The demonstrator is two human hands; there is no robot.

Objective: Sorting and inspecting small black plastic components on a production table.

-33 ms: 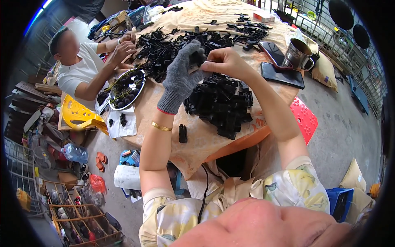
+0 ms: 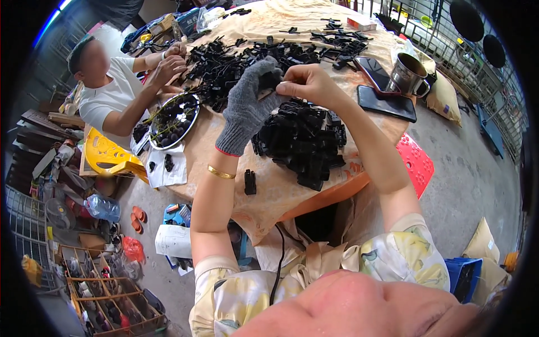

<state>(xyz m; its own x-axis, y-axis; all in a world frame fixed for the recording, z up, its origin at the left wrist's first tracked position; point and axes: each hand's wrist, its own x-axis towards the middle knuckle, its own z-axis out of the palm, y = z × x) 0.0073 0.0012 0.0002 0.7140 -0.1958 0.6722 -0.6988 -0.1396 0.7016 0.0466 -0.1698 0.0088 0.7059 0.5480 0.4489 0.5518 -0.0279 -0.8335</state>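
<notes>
My left hand (image 2: 251, 101), in a grey knit glove, is raised over the table with its fingers curled round a small black part (image 2: 268, 82), mostly hidden by the glove. Bare and close against it, my right hand (image 2: 306, 84) pinches thumb and forefinger together at that part. Whatever sits in the pinch is too small to make out. Below both hands lies a heap of black plastic pieces (image 2: 297, 143). A single black piece (image 2: 250, 182) rests apart near my left forearm. Beyond my hands spreads a wider pile of loose black parts (image 2: 216, 73).
Across the cloth-covered table (image 2: 208, 149), at left, a person in a white shirt (image 2: 120, 92) handles small things beside a plate of grapes (image 2: 193, 121). Two phones (image 2: 386, 104) and a metal mug (image 2: 409, 73) stand at right. A red stool (image 2: 414, 163) is by the table edge.
</notes>
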